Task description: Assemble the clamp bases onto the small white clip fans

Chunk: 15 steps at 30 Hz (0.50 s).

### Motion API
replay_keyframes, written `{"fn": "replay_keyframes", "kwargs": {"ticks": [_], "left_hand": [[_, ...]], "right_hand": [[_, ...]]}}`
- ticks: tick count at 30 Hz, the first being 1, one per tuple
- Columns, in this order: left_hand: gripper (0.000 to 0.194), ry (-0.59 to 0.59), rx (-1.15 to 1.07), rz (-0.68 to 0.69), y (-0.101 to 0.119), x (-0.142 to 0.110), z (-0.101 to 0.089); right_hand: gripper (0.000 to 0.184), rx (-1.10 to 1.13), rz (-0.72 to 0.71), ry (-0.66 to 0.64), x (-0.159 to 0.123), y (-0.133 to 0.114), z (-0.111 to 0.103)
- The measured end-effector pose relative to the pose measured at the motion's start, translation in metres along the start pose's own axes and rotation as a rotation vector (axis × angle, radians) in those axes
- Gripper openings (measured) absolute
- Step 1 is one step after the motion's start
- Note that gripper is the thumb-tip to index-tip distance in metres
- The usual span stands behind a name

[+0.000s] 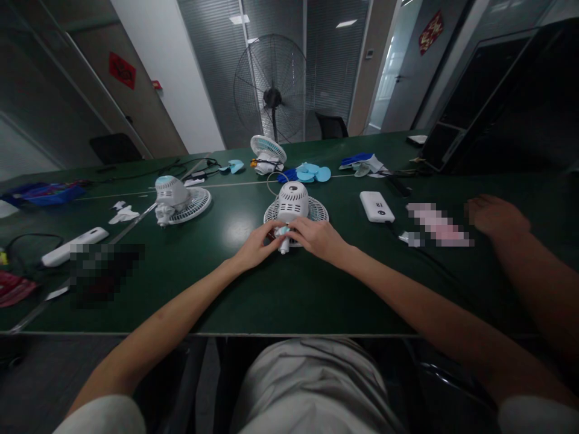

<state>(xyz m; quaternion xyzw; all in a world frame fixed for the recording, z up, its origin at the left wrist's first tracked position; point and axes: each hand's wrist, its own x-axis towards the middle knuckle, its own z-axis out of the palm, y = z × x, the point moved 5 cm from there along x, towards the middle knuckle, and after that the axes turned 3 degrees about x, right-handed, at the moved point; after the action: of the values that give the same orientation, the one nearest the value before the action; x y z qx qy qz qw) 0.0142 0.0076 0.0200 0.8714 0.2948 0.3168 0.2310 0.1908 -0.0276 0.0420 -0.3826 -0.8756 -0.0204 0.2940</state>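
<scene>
Fingers of the left hand (254,248) and right hand (322,239) – nearly closed, pinching the neck (284,246) of the white fan (292,204) on the bench (235,304) (contact partly hidden); housing and grille (318,209) appear joined – neck work seemingly unfinished.

Both hands (289,240) meet, fingers curled inward.

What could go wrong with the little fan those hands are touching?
The fan lies on its round cage, and the left hand and right hand are both at its narrow end, so it might rock or slide if pushed hard. The fingers are close together around small parts, so one could get pinched. Also, a black cable runs near the right forearm, so a sleeve or elbow might drag it and tug the white power bank.
</scene>
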Motion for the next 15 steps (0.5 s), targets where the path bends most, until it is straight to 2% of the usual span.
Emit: {"fn": "replay_keyframes", "kwargs": {"ticks": [5,8,12,15], "left_hand": [[0.035,0.016,0.025,-0.028,-0.004,-0.001,0.0],[0.036,0.008,0.009,-0.024,-0.003,-0.002,0.0],[0.034,0.013,-0.018,0.009,0.001,-0.001,0.0],[0.034,0.014,-0.004,0.008,-0.001,-0.001,0.0]], "right_hand": [[0.03,0.056,0.122,0.029,0.006,-0.003,0.007],[0.027,0.083,0.043,0.033,0.0,-0.002,0.0],[0.033,-0.001,-0.118,-0.017,-0.006,0.003,-0.006],[0.035,-0.119,-0.121,-0.012,-0.002,0.005,-0.003]]}}
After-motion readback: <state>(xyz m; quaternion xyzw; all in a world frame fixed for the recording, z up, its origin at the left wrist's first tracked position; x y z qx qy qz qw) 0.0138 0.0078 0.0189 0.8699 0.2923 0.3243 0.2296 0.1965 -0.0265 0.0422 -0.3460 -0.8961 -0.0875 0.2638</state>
